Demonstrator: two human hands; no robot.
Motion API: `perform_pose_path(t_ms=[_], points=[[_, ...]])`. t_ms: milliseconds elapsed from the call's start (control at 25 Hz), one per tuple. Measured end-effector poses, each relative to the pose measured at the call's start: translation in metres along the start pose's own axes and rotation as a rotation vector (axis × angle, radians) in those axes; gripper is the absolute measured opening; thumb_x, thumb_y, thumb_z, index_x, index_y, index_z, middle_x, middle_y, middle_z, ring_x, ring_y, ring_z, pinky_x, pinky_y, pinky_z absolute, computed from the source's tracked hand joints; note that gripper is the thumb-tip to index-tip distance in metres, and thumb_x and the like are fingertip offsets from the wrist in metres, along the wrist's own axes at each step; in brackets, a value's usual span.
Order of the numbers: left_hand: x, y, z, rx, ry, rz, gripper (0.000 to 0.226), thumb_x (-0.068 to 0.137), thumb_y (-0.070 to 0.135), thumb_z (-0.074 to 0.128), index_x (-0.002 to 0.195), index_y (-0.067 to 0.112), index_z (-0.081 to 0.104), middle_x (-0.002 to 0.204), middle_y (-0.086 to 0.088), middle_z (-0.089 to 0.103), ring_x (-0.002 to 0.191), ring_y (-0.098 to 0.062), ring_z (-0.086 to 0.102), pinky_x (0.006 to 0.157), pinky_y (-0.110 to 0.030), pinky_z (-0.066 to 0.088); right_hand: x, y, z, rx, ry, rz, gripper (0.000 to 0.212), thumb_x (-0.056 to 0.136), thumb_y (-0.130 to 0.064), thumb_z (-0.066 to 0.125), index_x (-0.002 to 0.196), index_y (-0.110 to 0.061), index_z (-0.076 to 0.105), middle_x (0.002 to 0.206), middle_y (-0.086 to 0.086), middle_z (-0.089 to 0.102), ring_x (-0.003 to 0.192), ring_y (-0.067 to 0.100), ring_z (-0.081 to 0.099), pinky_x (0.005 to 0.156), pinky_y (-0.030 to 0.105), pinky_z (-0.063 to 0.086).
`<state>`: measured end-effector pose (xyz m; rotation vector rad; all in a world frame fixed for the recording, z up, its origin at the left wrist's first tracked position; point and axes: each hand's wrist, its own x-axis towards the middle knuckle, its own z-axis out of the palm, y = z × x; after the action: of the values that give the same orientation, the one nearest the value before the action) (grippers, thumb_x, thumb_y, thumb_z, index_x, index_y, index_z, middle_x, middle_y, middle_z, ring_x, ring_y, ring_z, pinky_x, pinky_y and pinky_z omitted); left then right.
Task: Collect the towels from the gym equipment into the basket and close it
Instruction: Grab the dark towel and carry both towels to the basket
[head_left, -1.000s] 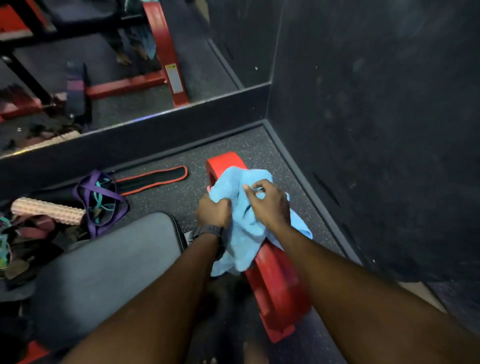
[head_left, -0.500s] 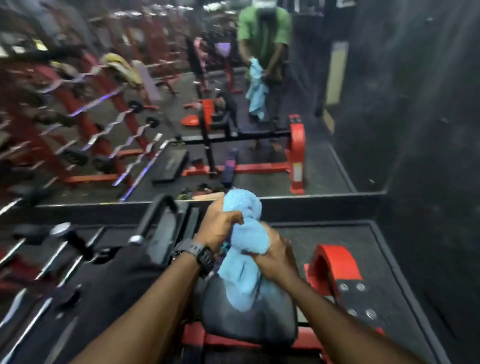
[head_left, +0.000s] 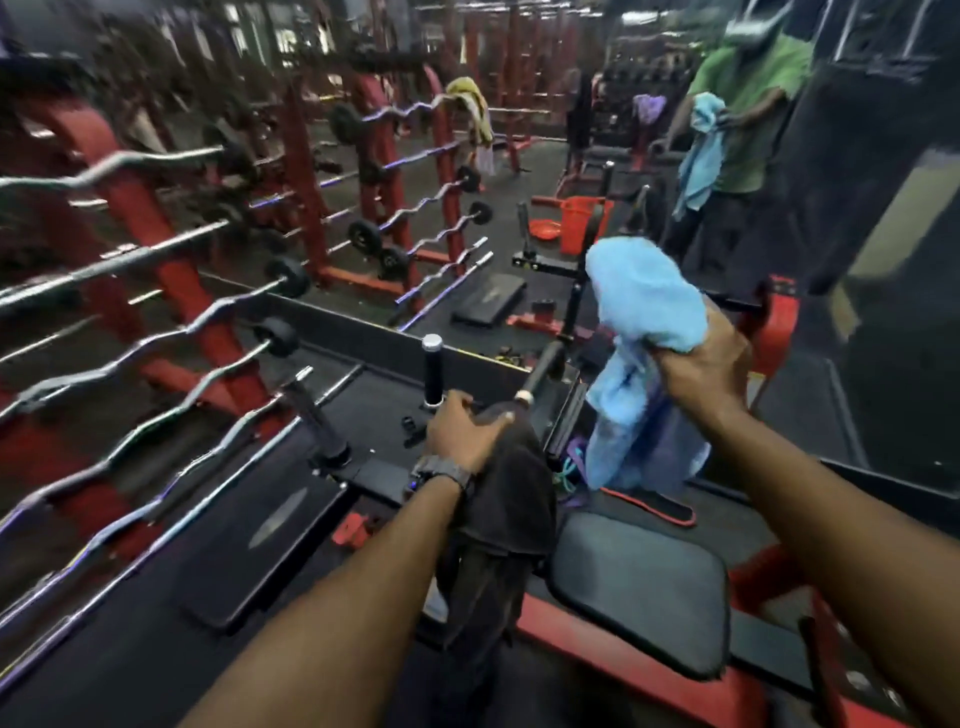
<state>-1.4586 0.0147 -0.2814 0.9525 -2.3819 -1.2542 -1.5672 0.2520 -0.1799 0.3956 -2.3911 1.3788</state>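
Racks of chrome curl bars (head_left: 156, 291) line the space to the left of the hands, and a black bench (head_left: 644, 587) pad sits below and between the forearms, with a mirror ahead reflecting an orange basket (head_left: 579, 221) and a yellow towel (head_left: 470, 111) draped over a bar. The left hand (head_left: 462, 434), a watch on its wrist, is clenched around a dark towel (head_left: 501, 525) hanging beneath it, while the right hand (head_left: 709, 364) grips a light blue towel (head_left: 641, 338) raised higher, well apart from the left.

In our right hand (head_left: 709, 364) we grip soft, fluffy blue towel (head_left: 644, 312) cloth; our left hand (head_left: 462, 431) clutches matt dark cloth (head_left: 504, 499) beside a smooth padded seat (head_left: 644, 587).
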Motion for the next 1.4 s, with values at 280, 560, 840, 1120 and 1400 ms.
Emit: perform_pose_path(t_ms=[280, 560, 840, 1120, 1400], points=[[-0.016, -0.073, 0.059, 0.563, -0.315, 0.06, 0.127, 0.074, 0.053, 0.078, 0.158, 0.027, -0.014, 0.154, -0.019, 0.032, 0.131, -0.045, 0.048, 0.098, -0.052, 0.048, -0.026, -0.004, -0.01, -0.116, 0.081, 0.046, 0.06, 0.065, -0.048, 0.071, 0.122, -0.036, 0.061, 0.113, -0.001, 0.075, 0.103, 0.027, 0.07, 0.084, 0.036, 0.055], [-0.015, -0.06, 0.04, 0.553, -0.224, 0.189, 0.062, 0.1, 0.027, 0.044, 0.157, 0.015, 0.023, 0.136, -0.026, 0.056, 0.118, -0.047, 0.058, 0.093, -0.048, 0.046, -0.029, -0.003, -0.002, -0.075, 0.06, 0.065, 0.067, 0.06, -0.056, 0.07, 0.123, -0.035, 0.064, 0.112, -0.005, 0.075, 0.101, 0.021, 0.069, 0.077, 0.024, 0.043], [-0.021, 0.011, -0.001, 0.242, 0.038, 0.209, 0.026, 0.096, 0.019, 0.05, 0.118, 0.006, 0.054, 0.118, -0.028, 0.065, 0.111, -0.048, 0.06, 0.087, -0.046, 0.046, -0.019, -0.024, 0.003, 0.05, -0.036, 0.039, 0.064, 0.067, -0.049, 0.078, 0.127, -0.034, 0.065, 0.116, -0.005, 0.075, 0.106, 0.019, 0.07, 0.088, 0.035, 0.057], [-0.047, 0.121, -0.083, -0.194, 0.328, 0.299, 0.025, 0.077, 0.04, 0.059, 0.07, 0.017, 0.055, 0.073, -0.005, 0.06, 0.075, -0.029, 0.057, 0.063, -0.028, 0.032, -0.007, -0.079, -0.006, 0.28, -0.048, -0.003, 0.054, 0.068, -0.038, 0.079, 0.12, -0.031, 0.068, 0.107, -0.005, 0.074, 0.101, 0.021, 0.069, 0.085, 0.036, 0.057], [-0.111, 0.132, -0.18, -0.216, 0.548, 0.379, 0.029, 0.07, 0.039, 0.057, 0.052, 0.019, 0.047, 0.053, 0.007, 0.046, 0.052, -0.007, 0.04, 0.051, -0.024, 0.028, -0.034, -0.157, 0.007, 0.475, -0.141, -0.079, 0.056, 0.06, -0.038, 0.083, 0.112, -0.021, 0.073, 0.099, -0.008, 0.074, 0.087, 0.014, 0.067, 0.071, 0.028, 0.052]])
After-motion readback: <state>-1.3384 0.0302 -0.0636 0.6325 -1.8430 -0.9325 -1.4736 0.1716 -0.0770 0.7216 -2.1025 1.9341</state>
